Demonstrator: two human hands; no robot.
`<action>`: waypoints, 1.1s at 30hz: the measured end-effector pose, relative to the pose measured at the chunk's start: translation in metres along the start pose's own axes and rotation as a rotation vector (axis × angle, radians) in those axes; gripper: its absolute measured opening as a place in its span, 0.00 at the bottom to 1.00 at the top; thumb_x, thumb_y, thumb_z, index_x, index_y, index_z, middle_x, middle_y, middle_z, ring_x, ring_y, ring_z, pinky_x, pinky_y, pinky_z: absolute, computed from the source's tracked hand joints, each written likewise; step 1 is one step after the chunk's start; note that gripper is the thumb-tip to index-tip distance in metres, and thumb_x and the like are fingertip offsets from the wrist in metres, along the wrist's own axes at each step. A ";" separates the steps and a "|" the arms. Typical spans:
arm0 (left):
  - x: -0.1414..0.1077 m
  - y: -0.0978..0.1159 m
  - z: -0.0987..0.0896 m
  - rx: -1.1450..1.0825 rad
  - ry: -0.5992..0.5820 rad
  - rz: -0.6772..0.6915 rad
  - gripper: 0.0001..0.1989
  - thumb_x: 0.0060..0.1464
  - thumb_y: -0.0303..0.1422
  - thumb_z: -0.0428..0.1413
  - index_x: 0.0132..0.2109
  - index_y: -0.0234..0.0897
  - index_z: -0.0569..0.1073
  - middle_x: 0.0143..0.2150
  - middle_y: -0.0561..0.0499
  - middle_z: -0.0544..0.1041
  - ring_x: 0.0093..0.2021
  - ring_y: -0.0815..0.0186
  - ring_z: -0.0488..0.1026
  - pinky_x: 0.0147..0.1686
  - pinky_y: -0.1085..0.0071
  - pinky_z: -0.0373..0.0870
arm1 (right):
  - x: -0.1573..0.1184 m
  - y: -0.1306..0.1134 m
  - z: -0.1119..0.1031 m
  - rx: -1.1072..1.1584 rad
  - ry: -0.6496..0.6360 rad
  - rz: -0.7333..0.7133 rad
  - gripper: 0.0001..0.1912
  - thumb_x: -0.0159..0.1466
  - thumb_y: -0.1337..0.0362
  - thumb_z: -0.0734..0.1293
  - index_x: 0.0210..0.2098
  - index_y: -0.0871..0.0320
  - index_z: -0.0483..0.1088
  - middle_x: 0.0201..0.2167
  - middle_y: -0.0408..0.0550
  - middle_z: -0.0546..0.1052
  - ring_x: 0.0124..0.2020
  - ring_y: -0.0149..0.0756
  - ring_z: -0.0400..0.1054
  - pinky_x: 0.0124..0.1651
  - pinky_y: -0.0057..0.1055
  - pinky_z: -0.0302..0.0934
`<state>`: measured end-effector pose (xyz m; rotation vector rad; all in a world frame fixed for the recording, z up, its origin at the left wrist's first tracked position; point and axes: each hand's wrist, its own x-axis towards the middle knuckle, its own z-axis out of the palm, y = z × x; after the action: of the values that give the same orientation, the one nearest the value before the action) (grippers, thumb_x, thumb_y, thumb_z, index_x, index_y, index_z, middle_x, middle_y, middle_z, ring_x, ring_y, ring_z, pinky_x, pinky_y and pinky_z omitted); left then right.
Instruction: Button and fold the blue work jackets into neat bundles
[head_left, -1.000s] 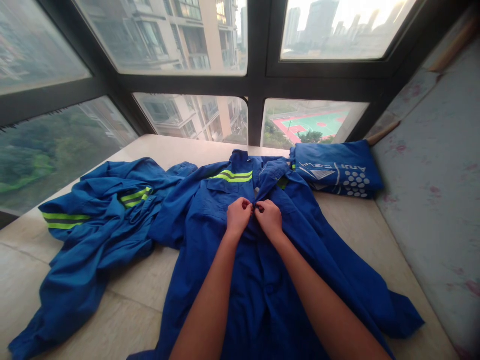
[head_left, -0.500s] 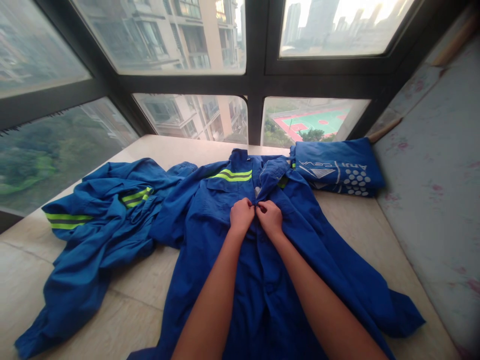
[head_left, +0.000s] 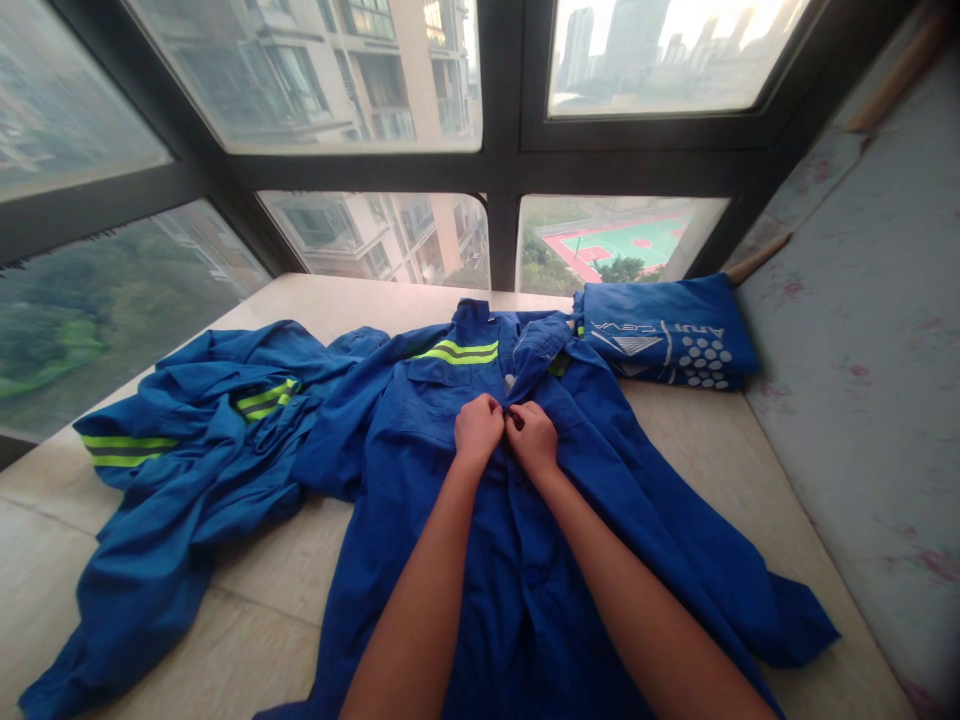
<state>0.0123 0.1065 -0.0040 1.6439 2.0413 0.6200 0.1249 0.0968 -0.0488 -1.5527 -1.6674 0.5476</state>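
Note:
A blue work jacket (head_left: 420, 500) with a yellow-green and grey reflective stripe lies spread out in front of me, its collar toward the window. My left hand (head_left: 478, 428) pinches the front opening at chest height. Close beside it, my right hand (head_left: 531, 435) pinches the other edge of the same opening, fingertips almost touching the left ones. Whatever small fastening sits between the fingers is hidden. Below the hands a button (head_left: 517, 478) shows on the front strip. The upper right front is folded back near the collar.
Another crumpled blue jacket (head_left: 172, 500) with reflective stripes lies at the left, touching the first one's sleeve. A folded blue garment (head_left: 660, 335) with white print rests at the back right. Dark window frames (head_left: 502, 172) bound the pale tiled sill (head_left: 270, 590); a patterned wall (head_left: 862, 400) stands at the right.
The whole view has shifted slightly, so things appear a little further left. Both hands stay pinched at the same place on the jacket front, with only small finger movement.

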 end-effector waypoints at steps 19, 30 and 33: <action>-0.019 -0.017 0.023 -0.281 0.165 0.152 0.07 0.56 0.27 0.54 0.40 0.38 0.77 0.37 0.47 0.82 0.37 0.62 0.79 0.39 0.70 0.71 | -0.002 0.001 -0.006 0.239 -0.004 -0.045 0.16 0.63 0.61 0.61 0.44 0.57 0.77 0.41 0.50 0.81 0.40 0.39 0.74 0.47 0.32 0.66; -0.015 -0.021 0.020 -0.389 0.141 0.183 0.06 0.54 0.27 0.55 0.36 0.38 0.76 0.34 0.50 0.81 0.34 0.66 0.77 0.38 0.72 0.71 | -0.002 0.001 -0.004 0.150 -0.029 0.045 0.15 0.62 0.63 0.61 0.44 0.55 0.75 0.37 0.47 0.81 0.38 0.39 0.74 0.45 0.31 0.65; -0.013 -0.022 0.020 -0.406 0.121 0.169 0.05 0.53 0.27 0.55 0.36 0.37 0.76 0.33 0.50 0.81 0.33 0.66 0.77 0.37 0.72 0.71 | -0.001 -0.001 -0.007 0.097 -0.051 0.053 0.14 0.62 0.64 0.60 0.43 0.55 0.75 0.33 0.46 0.80 0.35 0.38 0.74 0.41 0.30 0.64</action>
<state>0.0089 0.0911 -0.0323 1.5703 1.7171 1.1348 0.1291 0.0941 -0.0442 -1.5269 -1.6170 0.6914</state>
